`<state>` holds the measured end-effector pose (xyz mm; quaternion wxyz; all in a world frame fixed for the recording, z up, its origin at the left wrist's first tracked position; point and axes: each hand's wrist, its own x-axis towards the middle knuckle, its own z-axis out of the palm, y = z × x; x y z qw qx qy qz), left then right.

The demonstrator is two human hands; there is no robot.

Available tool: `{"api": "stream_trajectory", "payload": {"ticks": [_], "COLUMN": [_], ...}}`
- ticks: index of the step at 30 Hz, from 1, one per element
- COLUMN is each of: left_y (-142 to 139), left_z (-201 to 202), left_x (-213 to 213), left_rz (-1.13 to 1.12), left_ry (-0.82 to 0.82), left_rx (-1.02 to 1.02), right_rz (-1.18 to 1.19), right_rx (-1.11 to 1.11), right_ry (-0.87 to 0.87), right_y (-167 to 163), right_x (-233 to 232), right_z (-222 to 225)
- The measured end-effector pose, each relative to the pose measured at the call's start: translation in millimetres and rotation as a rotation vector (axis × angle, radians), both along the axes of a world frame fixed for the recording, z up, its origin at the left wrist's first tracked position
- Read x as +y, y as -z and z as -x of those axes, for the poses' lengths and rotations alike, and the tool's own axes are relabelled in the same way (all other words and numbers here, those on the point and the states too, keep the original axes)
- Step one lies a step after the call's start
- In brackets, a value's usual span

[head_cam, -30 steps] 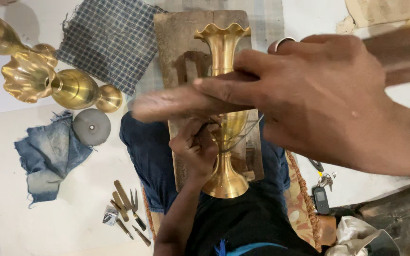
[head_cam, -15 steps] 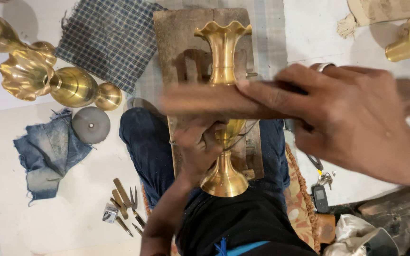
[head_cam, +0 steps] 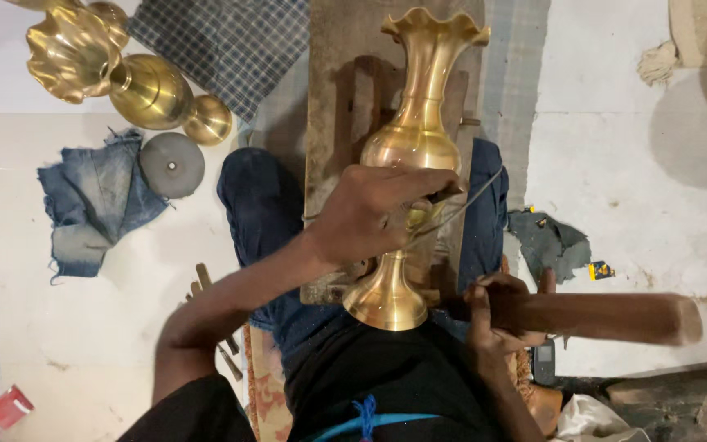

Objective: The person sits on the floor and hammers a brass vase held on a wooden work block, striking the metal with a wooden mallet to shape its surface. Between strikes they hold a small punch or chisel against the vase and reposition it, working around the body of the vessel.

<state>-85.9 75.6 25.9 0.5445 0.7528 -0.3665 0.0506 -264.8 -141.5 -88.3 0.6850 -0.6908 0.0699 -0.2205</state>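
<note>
1. Left hand (head_cam: 374, 217) closed over the waist of a brass vase (head_cam: 413, 155), pinning a thin metal tool (head_cam: 464, 196) against it; vase lies on a wooden board (head_cam: 333, 90) over the lap.
2. Right hand (head_cam: 497, 315), below and right of that grip, wrapped around a wooden mallet (head_cam: 615, 317).
3. Up and left of the grip: second brass vase (head_cam: 116, 69), checked cloth (head_cam: 222, 41), grey disc (head_cam: 172, 165), denim scrap (head_cam: 96, 200).
4. Right of grip: dark rag (head_cam: 550, 241).
</note>
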Motion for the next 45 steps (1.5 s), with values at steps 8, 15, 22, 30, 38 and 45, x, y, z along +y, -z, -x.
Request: {"api": "stream_trajectory", "payload": {"ticks": [8, 15, 22, 30, 38, 45], "left_y": [-13, -16, -18, -26, -34, -35], "left_z": [-28, -40, -42, -47, -48, -46], "left_x": [-6, -15, -19, -23, -21, -18], "left_rz": [-0.378, -0.462, -0.495, -0.56, -0.596, -0.549], "left_ry": [0.244, 0.336, 0.359, 0.405, 0.477, 0.492], "left_rx": [-0.133, -0.221, -0.25, -0.251, -0.27, -0.22], "right_rz": [0.31, 0.233, 0.279, 0.458, 0.718, 0.573], "right_rx": [0.282, 0.249, 0.226, 0.187, 0.159, 0.217], "right_ry": [-0.078, 0.125, 0.141, 0.151, 0.044, 0.081], "right_y": [-18, -24, -5, -24, -13, -7], "right_x": [-31, -24, -27, -25, -26, -23], "right_z": [9, 27, 29, 20, 31, 36]}}
